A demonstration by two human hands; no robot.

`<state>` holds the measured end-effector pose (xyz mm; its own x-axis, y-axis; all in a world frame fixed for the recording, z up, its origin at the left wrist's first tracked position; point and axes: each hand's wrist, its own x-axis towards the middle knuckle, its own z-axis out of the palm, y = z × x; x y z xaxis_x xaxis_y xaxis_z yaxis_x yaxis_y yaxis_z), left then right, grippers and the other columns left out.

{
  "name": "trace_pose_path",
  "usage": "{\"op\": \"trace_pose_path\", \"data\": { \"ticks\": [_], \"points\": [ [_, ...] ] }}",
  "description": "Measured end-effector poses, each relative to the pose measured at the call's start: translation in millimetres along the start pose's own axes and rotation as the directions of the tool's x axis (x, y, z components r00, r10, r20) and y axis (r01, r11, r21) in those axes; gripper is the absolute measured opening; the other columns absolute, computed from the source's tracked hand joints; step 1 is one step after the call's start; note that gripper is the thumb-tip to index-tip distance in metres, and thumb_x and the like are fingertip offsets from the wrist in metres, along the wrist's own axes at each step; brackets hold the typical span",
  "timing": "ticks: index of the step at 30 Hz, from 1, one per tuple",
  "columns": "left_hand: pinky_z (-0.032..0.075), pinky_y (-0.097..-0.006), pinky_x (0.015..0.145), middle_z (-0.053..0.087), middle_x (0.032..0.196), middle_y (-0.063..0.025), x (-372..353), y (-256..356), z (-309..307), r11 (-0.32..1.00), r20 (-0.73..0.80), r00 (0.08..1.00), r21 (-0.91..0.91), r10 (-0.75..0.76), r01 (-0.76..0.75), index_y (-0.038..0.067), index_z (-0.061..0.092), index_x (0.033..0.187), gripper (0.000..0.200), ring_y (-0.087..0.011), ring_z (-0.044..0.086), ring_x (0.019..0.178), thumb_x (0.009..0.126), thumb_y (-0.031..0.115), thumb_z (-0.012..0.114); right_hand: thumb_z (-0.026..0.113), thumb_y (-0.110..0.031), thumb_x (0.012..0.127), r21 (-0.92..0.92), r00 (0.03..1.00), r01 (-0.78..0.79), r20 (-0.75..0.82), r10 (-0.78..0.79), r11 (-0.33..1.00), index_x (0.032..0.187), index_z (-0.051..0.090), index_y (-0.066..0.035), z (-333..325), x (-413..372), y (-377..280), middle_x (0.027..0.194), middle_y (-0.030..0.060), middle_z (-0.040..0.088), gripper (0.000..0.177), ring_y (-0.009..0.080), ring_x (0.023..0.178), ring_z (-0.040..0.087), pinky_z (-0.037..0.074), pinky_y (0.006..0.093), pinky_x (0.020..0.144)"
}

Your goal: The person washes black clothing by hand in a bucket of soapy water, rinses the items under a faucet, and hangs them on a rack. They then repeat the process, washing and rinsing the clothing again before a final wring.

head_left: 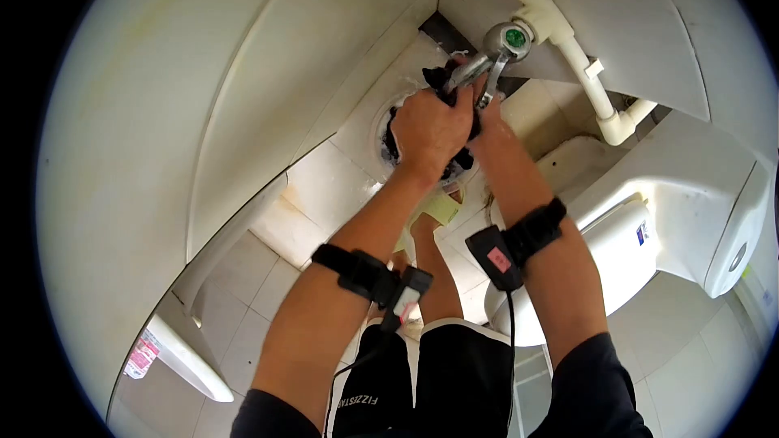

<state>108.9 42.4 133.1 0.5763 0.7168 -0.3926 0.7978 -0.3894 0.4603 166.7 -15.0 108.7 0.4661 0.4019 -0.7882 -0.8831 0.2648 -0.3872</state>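
Note:
Dark wet cloth (445,97) is bunched under a metal tap (507,42) with a green mark on its top. My left hand (432,126) is closed round the cloth, its back facing up. Close beside it, my right hand (487,118) is also at the cloth, just below the spout; its fingers are mostly hidden. More dark cloth lies below the hands in a round basin (386,144), which my left hand and forearm partly cover.
White pipes (588,81) run from the tap along the wall at upper right. A white toilet (690,195) stands at the right. A pale curved panel (162,113) fills the left side. Floor tiles (235,284) show below.

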Motion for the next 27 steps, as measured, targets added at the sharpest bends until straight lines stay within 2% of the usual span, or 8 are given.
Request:
{"op": "trace_pose_path", "data": {
  "ticks": [2,4,6,8,9,18,24,27],
  "points": [
    [0.046,-0.042,0.066,0.062,0.068,-0.0228,7.2,-4.9,2.3,0.996,0.042,0.999,0.093,-0.002,-0.002,-0.004,0.066,0.074,0.057,-0.0372,0.063,0.069,0.083,0.051,0.053,0.046,-0.034,0.089,-0.002,0.995,-0.028,-0.092,0.027,1.0,0.097,0.057,-0.003,-1.6,-10.0,14.4,0.088,0.0087,0.062,0.034,0.0215,0.079,0.057,0.046,0.0335,0.074],
    [0.048,-0.0444,0.078,0.063,0.086,-0.0282,37.6,-22.0,-1.4,0.936,0.06,0.971,-0.259,-0.231,0.238,-0.007,0.066,0.08,0.063,-0.0454,0.06,0.084,0.083,0.054,0.047,0.048,-0.033,0.088,0.006,0.986,-0.068,-0.155,0.068,0.998,0.101,0.058,0.0,6.1,-10.2,23.3,0.091,0.0099,0.063,0.037,0.0201,0.08,0.056,0.045,0.0332,0.074],
    [0.047,-0.0417,0.081,0.062,0.099,-0.0282,42.9,-34.7,2.3,0.853,0.171,0.926,-0.361,-0.337,0.377,-0.004,0.064,0.095,0.053,-0.0424,0.059,0.095,0.088,0.045,0.046,0.053,-0.03,0.086,-0.479,0.982,0.128,-0.063,-0.179,0.868,0.104,0.059,0.005,7.0,-14.3,26.2,0.093,0.011,0.063,0.039,0.0158,0.081,0.052,0.043,0.0317,0.073],
    [0.042,-0.039,0.088,0.053,0.12,-0.0262,21.0,-29.7,11.3,0.425,0.211,0.974,-0.877,-0.082,0.226,-0.003,0.054,0.115,0.044,-0.0365,0.054,0.109,0.093,0.033,0.044,0.054,-0.028,0.086,-0.452,0.956,0.225,-0.07,-0.286,0.863,0.102,0.058,0.006,-0.7,-5.4,15.5,0.09,0.0111,0.062,0.037,0.015,0.08,0.05,0.042,0.0309,0.072],
    [0.037,-0.0368,0.094,0.045,0.127,-0.0254,9.8,-29.4,12.4,0.583,0.195,0.98,-0.802,0.045,0.133,-0.002,0.042,0.126,0.043,-0.0352,0.049,0.113,0.095,0.027,0.044,0.055,-0.026,0.086,-0.415,0.917,0.326,-0.079,-0.39,0.85,0.1,0.058,0.006,-2.5,4.5,8.2,0.088,0.0112,0.061,0.035,0.0143,0.079,0.049,0.042,0.0301,0.071],
    [0.044,-0.0319,0.073,0.059,0.083,-0.0111,-39.7,-0.7,0.1,0.812,-0.113,0.991,-0.571,0.072,-0.124,-0.003,0.055,0.095,0.03,-0.0206,0.054,0.077,0.082,0.022,0.067,0.06,-0.03,0.084,-0.599,0.804,0.307,-0.253,-0.538,0.74,0.095,0.059,0.003,-51.2,50.7,26.8,0.079,0.0082,0.06,0.035,0.0162,0.066,0.054,0.046,0.0299,0.062],
    [0.044,-0.0274,0.06,0.058,0.071,-0.0047,4.7,-10.5,8.3,0.794,-0.413,0.883,-0.448,0.223,-0.41,-0.003,0.055,0.081,0.026,-0.0118,0.05,0.064,0.082,0.02,0.067,0.049,-0.038,0.09,0.358,0.993,-0.112,0.061,0.097,0.927,0.109,0.059,-0.005,-4.6,-17.8,31.4,0.094,0.0067,0.062,0.039,0.0207,0.084,0.059,0.046,0.0348,0.078],
    [0.042,-0.0298,0.053,0.055,0.061,-0.0023,47.5,-28.5,5.4,0.622,-0.003,0.999,-0.783,-0.042,0.024,0.001,0.054,0.076,0.03,-0.0127,0.045,0.053,0.085,0.027,0.065,0.046,-0.032,0.093,-0.221,0.971,0.021,-0.227,-0.072,0.975,0.103,0.061,-0.002,16.4,-37.1,32.3,0.093,0.0097,0.063,0.035,0.0193,0.081,0.057,0.045,0.0332,0.072]
  ]
}}
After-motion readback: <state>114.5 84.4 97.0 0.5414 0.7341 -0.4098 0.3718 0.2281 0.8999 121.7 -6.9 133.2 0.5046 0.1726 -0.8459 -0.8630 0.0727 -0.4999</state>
